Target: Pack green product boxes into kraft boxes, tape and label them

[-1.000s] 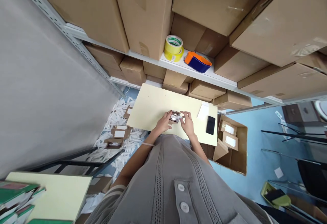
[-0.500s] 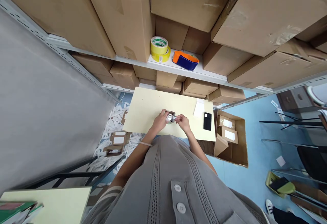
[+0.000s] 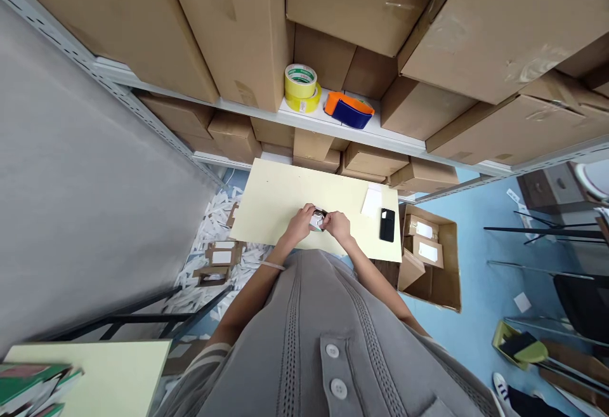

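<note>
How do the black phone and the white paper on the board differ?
The phone is dark and glossy, while the white paper is pale and matt. The phone lies nearer the person, the paper further away on the board. The phone looks narrower than the paper. Both lie flat, right of the person's right hand.

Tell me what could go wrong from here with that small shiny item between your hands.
The small silver-and-dark item is pinched between the left hand and right hand near the near edge of the pale yellow board. If it slips, it might drop among the white paper scraps on the floor and be hard to spot. The black phone also lies near the board's edge, so a careless sweep could knock it into the open cardboard box.
</note>
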A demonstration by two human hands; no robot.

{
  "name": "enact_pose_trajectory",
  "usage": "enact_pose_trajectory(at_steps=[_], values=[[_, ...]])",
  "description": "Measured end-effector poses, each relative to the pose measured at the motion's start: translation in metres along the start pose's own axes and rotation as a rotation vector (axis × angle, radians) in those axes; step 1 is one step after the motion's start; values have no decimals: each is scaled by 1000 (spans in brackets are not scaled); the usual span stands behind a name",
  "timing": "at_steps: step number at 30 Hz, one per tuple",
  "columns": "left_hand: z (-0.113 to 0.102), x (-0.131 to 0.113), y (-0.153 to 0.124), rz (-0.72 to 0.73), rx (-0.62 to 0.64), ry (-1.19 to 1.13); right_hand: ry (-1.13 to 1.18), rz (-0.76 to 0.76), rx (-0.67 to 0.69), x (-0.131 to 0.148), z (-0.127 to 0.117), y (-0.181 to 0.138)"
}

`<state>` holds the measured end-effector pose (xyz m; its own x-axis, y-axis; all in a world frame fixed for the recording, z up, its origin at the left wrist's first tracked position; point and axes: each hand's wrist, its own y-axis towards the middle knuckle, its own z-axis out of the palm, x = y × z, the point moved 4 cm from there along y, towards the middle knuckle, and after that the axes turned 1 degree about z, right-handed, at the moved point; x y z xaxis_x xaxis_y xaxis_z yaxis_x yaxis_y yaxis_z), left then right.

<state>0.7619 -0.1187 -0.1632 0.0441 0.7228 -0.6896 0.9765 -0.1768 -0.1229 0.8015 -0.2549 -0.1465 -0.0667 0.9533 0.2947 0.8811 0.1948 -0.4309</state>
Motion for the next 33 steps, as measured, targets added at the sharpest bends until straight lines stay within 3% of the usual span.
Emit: enact_pose_trajectory(at_steps=[6,14,20,24,27,33], values=[[-5,4,-2,-43,-48,-10,-377,-299,-46,24,-2,-11],[-7,6,-3,-55,-39,-28,-385,-274,-41,13,-12,2],[-10,4,-3,-101,-50,-25,-450,-452,-124,13,-15,4],[-10,3,-2,-139,-48,-11,-425,-560,-104,9,-18,2],[-9,4,0,-140,-47,-4,-336,-543,-99,2,-20,3],[-7,5,4,-128,-38,-8,-211,-356,-109,0,-11,13]])
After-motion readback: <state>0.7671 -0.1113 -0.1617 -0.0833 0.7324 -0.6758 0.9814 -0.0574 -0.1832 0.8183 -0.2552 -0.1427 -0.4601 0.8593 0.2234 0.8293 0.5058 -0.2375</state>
